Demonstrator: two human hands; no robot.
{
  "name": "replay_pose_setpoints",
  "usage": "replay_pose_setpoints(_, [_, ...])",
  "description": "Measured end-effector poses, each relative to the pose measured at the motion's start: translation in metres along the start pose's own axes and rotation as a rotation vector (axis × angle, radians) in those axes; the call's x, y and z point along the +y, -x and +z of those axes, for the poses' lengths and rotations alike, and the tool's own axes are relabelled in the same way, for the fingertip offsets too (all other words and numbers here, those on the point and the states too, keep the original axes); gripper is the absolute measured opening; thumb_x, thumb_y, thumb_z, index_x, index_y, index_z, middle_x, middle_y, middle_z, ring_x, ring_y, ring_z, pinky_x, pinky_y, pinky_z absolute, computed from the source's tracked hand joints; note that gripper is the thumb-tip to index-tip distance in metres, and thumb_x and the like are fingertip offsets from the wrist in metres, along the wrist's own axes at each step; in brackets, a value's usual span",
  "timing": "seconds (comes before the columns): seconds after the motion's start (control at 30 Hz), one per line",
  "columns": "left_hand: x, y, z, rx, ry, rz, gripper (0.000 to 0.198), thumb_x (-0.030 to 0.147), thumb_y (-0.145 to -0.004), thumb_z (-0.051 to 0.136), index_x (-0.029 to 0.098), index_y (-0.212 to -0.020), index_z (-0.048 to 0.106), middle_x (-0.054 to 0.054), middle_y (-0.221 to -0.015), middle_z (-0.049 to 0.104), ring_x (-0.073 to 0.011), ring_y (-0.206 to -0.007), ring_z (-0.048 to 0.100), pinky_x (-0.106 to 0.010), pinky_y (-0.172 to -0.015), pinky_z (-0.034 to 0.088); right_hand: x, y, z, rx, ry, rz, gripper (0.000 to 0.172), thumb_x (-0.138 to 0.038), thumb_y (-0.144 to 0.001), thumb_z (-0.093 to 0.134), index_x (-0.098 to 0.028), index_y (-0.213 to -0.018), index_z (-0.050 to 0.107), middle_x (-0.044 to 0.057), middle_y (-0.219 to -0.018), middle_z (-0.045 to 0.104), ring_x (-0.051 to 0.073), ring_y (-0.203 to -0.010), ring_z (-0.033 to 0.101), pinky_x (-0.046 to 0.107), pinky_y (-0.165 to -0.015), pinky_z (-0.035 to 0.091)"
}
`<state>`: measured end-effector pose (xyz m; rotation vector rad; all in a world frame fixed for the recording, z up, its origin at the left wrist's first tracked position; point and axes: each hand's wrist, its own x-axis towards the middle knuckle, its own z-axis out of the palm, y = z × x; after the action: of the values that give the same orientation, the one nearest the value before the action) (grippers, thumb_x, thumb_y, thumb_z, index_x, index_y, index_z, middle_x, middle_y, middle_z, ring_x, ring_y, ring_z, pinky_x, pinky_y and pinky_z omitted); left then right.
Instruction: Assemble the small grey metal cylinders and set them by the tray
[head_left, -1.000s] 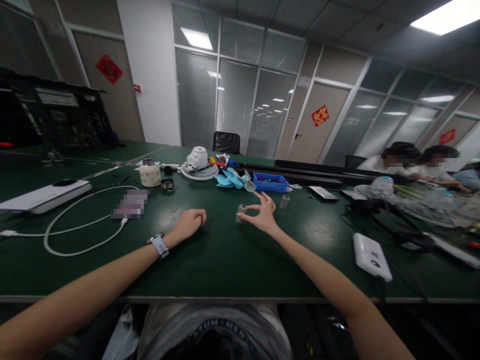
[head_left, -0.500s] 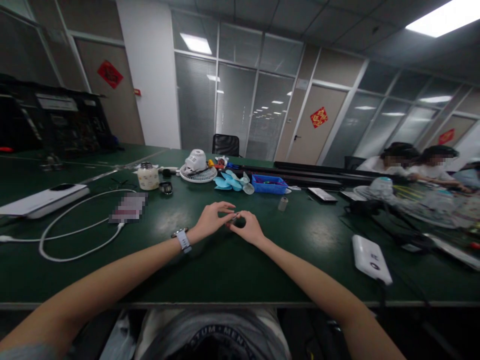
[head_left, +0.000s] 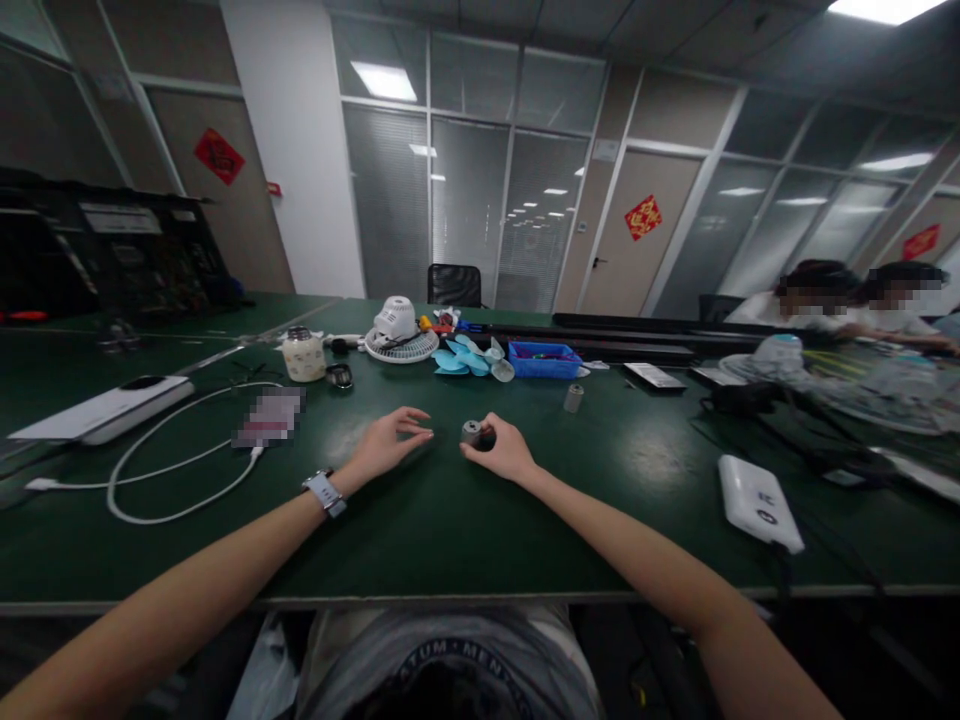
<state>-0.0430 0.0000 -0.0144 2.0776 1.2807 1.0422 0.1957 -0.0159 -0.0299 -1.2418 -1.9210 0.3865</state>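
My right hand [head_left: 504,448] has its thumb and fingers closed round a small grey metal cylinder [head_left: 471,433]. The cylinder is upright at the middle of the green table, and dark marks show on its top. To its left, my left hand [head_left: 386,440] is open and holds nothing, its fingers pointing toward the cylinder across a short gap. A similar metal cylinder [head_left: 574,398] stands on the table beyond my right hand, off to the right.
Behind my hands are light-blue fan blades [head_left: 469,358], a blue basket [head_left: 545,361], and a white fan part [head_left: 401,330]. A jar [head_left: 303,356] and a cabled phone [head_left: 270,416] lie left; a white power bank [head_left: 759,503] lies right. Two people sit at the far right.
My left hand has drawn away to the left from my right hand, and its fingers are now apart. The cylinder in my right hand shows more clearly. The camera view has shifted slightly.
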Motion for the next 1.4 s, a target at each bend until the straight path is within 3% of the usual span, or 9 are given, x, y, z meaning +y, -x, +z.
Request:
replay_pose_setpoints(0.1, [-0.006,-0.001,0.01,-0.156,0.015,0.033,0.042,0.044,-0.075,0.065,0.02,-0.109,0.059,-0.006,-0.096,0.075,-0.0237,-0.1,0.067,-0.038,-0.091,0.048,0.0,0.001,0.0,-0.002,-0.032,-0.006,0.038,-0.049,-0.068,0.072,-0.022,-0.089,0.055,0.002,-0.086,0.066,0.018,-0.078,0.063,0.031,-0.07,0.048])
replay_pose_setpoints(0.27, [0.0,-0.002,0.014,-0.2,-0.034,0.072,0.04,0.041,-0.077,0.064,0.021,-0.112,0.059,-0.004,-0.096,0.075,-0.0227,-0.099,0.068,-0.037,-0.096,0.044,0.001,0.001,0.004,-0.015,-0.159,-0.009,0.04,-0.049,-0.068,0.073,-0.021,-0.093,0.058,0.003,-0.089,0.068,0.018,-0.081,0.065,0.032,-0.075,0.05])
replay_pose_setpoints(0.47, [-0.002,0.002,0.008,-0.115,-0.071,0.103,0.046,0.048,-0.078,0.061,0.022,-0.116,0.06,-0.007,-0.118,0.067,-0.0227,-0.109,0.063,-0.036,-0.097,0.044,0.008,-0.005,0.006,-0.024,-0.533,0.227,0.042,-0.05,-0.064,0.075,-0.019,-0.089,0.061,0.006,-0.088,0.071,0.02,-0.081,0.067,0.032,-0.072,0.053])
replay_pose_setpoints(0.6, [-0.001,0.003,0.009,-0.045,-0.092,0.099,0.044,0.051,-0.082,0.055,0.02,-0.112,0.062,-0.009,-0.116,0.068,-0.0246,-0.112,0.06,-0.038,-0.097,0.044,0.01,-0.006,-0.002,-0.01,-0.609,0.374,0.04,-0.055,-0.067,0.071,-0.018,-0.078,0.062,0.006,-0.077,0.069,0.019,-0.07,0.065,0.03,-0.062,0.052])
replay_pose_setpoints(0.73, [0.0,0.004,0.007,0.001,-0.109,0.077,0.041,0.052,-0.084,0.051,0.021,-0.108,0.064,-0.008,-0.109,0.07,-0.0246,-0.106,0.062,-0.037,-0.091,0.046,0.011,-0.005,-0.006,0.012,-0.615,0.399,0.039,-0.053,-0.064,0.074,-0.018,-0.073,0.06,0.004,-0.073,0.068,0.019,-0.067,0.065,0.029,-0.059,0.051])
replay_pose_setpoints(0.87, [0.0,0.004,0.004,0.013,-0.135,0.041,0.04,0.052,-0.084,0.049,0.02,-0.106,0.063,-0.007,-0.104,0.072,-0.0246,-0.102,0.064,-0.036,-0.087,0.048,0.034,-0.018,-0.015,0.175,-0.525,0.286,0.044,-0.049,-0.064,0.075,-0.017,-0.092,0.063,0.007,-0.086,0.071,0.021,-0.077,0.068,0.032,-0.069,0.054])
replay_pose_setpoints(1.03, [-0.001,0.005,0.003,0.018,-0.106,-0.007,0.039,0.05,-0.084,0.049,0.019,-0.105,0.063,-0.008,-0.104,0.072,-0.0237,-0.1,0.065,-0.035,-0.084,0.049,0.088,-0.059,-0.043,0.46,-0.112,0.288,0.044,-0.042,-0.075,0.066,-0.019,-0.112,0.062,0.009,-0.1,0.071,0.022,-0.089,0.067,0.037,-0.083,0.052])
replay_pose_setpoints(1.2, [-0.003,0.004,0.003,0.018,-0.1,-0.067,0.04,0.047,-0.085,0.045,0.019,-0.106,0.063,-0.008,-0.106,0.071,-0.0234,-0.101,0.065,-0.034,-0.084,0.048,0.116,-0.083,-0.057,0.495,0.198,0.436,0.039,-0.038,-0.08,0.061,-0.02,-0.114,0.063,0.011,-0.104,0.07,0.026,-0.098,0.065,0.037,-0.087,0.048])
replay_pose_setpoints(1.4, [-0.005,0.003,0.004,0.004,-0.081,-0.084,0.038,0.043,-0.087,0.04,0.018,-0.106,0.062,-0.005,-0.099,0.073,-0.022,-0.096,0.066,-0.033,-0.084,0.047,0.126,-0.079,-0.052,0.492,0.241,0.512,0.04,-0.035,-0.08,0.061,-0.016,-0.116,0.063,0.014,-0.105,0.069,0.028,-0.098,0.064,0.038,-0.087,0.047])
